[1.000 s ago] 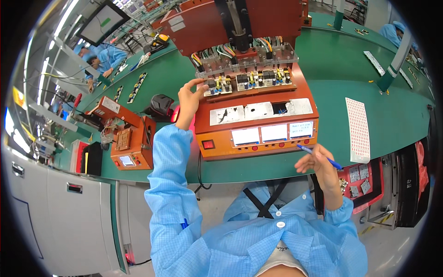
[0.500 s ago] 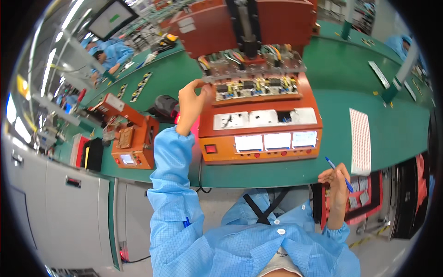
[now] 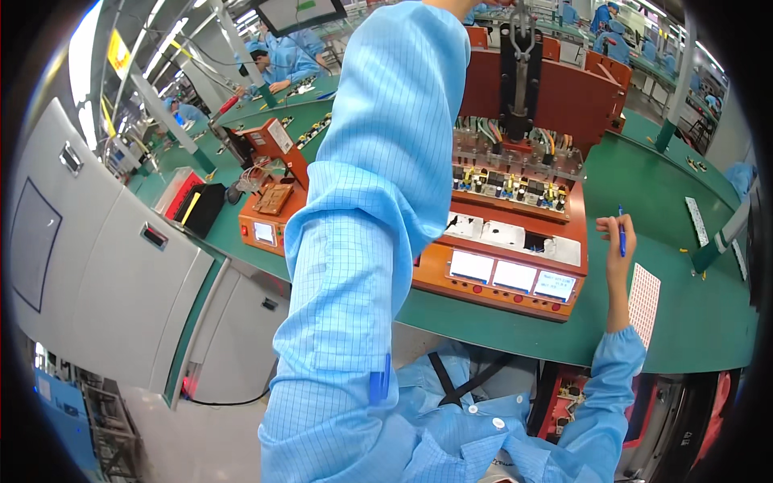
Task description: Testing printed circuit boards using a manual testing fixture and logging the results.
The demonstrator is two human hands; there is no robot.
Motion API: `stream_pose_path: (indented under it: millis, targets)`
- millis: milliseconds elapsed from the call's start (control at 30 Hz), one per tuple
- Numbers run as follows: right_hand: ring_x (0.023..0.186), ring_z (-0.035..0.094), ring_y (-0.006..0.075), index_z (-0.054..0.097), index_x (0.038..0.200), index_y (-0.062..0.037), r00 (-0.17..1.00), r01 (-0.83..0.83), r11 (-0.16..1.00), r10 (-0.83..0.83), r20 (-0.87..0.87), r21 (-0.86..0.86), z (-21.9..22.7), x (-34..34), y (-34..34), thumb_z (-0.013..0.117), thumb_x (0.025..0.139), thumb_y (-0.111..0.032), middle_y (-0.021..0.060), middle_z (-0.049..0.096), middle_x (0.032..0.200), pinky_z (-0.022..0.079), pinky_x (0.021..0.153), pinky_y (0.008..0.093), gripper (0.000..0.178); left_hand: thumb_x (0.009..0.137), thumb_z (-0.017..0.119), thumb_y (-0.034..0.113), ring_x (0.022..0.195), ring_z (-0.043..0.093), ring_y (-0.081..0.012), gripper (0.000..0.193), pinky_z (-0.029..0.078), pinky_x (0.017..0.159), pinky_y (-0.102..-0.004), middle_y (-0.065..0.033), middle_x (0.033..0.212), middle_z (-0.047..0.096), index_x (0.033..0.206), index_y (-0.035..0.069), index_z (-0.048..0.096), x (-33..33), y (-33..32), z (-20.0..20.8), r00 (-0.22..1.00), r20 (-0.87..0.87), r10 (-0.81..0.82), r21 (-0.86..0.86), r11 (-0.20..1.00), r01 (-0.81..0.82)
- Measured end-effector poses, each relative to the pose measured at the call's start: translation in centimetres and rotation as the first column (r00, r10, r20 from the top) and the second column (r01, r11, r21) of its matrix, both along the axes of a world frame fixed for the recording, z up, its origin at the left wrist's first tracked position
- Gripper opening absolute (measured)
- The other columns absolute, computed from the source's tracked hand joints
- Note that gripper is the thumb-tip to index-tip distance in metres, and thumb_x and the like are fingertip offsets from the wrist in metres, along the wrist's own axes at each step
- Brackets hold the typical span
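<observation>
My left arm stretches up across the view, and my left hand (image 3: 452,6) is cut off by the top edge, close to the upper end of a black toggle clamp (image 3: 519,72). Its fingers do not show. Beneath the clamp, a clear plate (image 3: 555,165) with wires sits just over a row of circuit boards (image 3: 515,190) on an orange-red test fixture (image 3: 515,299). My sleeve hides the fixture's left part. The fixture's front carries three lit screens. My right hand (image 3: 617,241), right of the fixture, is closed around a blue pen (image 3: 622,232) held upright.
A sheet of small labels (image 3: 645,302) lies on the green table (image 3: 644,201) beside my right forearm. To the left stand a smaller orange fixture (image 3: 262,229) and a black box (image 3: 197,211). Co-workers in blue sit farther back. A red tray (image 3: 555,406) with boards is below the table edge.
My left hand has left the boards' left end and risen to the top edge. My right hand with the pen has moved up beside the fixture. The whole view has shifted too.
</observation>
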State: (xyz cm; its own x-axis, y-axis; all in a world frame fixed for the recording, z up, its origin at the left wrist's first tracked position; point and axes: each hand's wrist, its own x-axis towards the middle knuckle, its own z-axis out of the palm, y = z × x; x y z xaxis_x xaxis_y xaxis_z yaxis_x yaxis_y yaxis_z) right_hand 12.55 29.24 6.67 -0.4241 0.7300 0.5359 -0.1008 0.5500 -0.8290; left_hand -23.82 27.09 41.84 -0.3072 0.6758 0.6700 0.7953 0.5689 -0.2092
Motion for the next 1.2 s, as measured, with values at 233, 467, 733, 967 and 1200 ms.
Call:
stream_pose_path:
  millis: [233, 467, 733, 967, 1200]
  targets:
    - [0.072, 0.061, 0.0118, 0.045, 0.078, -0.0044, 0.996, 0.091, 0.994, -0.091, 0.0, -0.053, -4.8, 0.7, 3.0, 0.05, 0.093, -0.019, 0.0093, 0.066, 0.082, 0.045, 0.06, 0.0243, 0.021, 0.08, 0.068, 0.014, 0.066, 0.057, -0.0235, 0.025, 0.05, 0.06, -0.0349, -0.0161, 0.079, 0.059, 0.098, 0.002, 0.056, -3.6, 1.3, -2.4, -0.49, 0.611, -0.622, 0.78, 0.578, 0.239]
    - [0.07, 0.06, 0.0116, 0.047, 0.078, -0.0031, 0.97, 0.225, 0.974, -0.227, 0.088, 0.028, -3.9, 3.1, 2.3, 0.05, 0.093, -0.019, 0.0095, 0.067, 0.082, 0.045, 0.06, 0.0246, 0.022, 0.081, 0.061, -0.001, 0.076, 0.059, -0.0174, 0.028, 0.05, 0.066, -0.0262, -0.0099, 0.088, 0.059, 0.108, -0.002, 0.053, 8.4, -4.9, -5.0, -0.139, 0.166, -0.976, 0.845, 0.068, 0.53]
    - [0.067, 0.059, 0.0123, 0.049, 0.078, -0.0006, 0.979, 0.168, 0.974, -0.183, 0.092, 0.155, -3.8, 0.7, 0.7, 0.051, 0.093, -0.016, 0.0104, 0.066, 0.078, 0.045, 0.061, 0.0265, 0.022, 0.07, 0.064, -0.01, 0.077, 0.061, -0.0186, 0.025, 0.049, 0.07, -0.0273, -0.0085, 0.086, 0.061, 0.091, 0.003, 0.059, 13.5, -13.3, -16.6, 0.287, -0.357, -0.889, 0.633, -0.005, 0.774]
    - [0.069, 0.061, 0.0135, 0.05, 0.079, -0.0005, 0.963, 0.207, 0.964, -0.231, 0.138, 0.167, -4.7, 1.6, 1.2, 0.052, 0.093, -0.019, 0.0104, 0.066, 0.077, 0.046, 0.061, 0.027, 0.023, 0.077, 0.061, 0.0, 0.082, 0.058, -0.0195, 0.018, 0.046, 0.072, -0.0269, -0.0107, 0.093, 0.057, 0.095, 0.0, 0.058, 13.3, -13.4, -17.5, 0.242, -0.42, -0.874, 0.471, 0.018, 0.882]
    - [0.068, 0.064, 0.0149, 0.05, 0.079, -0.0007, 0.969, 0.203, 0.965, -0.223, 0.11, 0.163, -4.8, 1.0, 1.4, 0.054, 0.092, -0.019, 0.0116, 0.066, 0.076, 0.049, 0.063, 0.0274, 0.023, 0.087, 0.054, 0.021, 0.056, 0.044, -0.0108, 0.038, 0.031, 0.051, -0.0238, -0.0026, 0.056, 0.049, 0.055, 0.003, 0.049, 11.9, -13.0, -14.6, 0.086, 0.149, -0.985, 0.459, 0.146, 0.876]
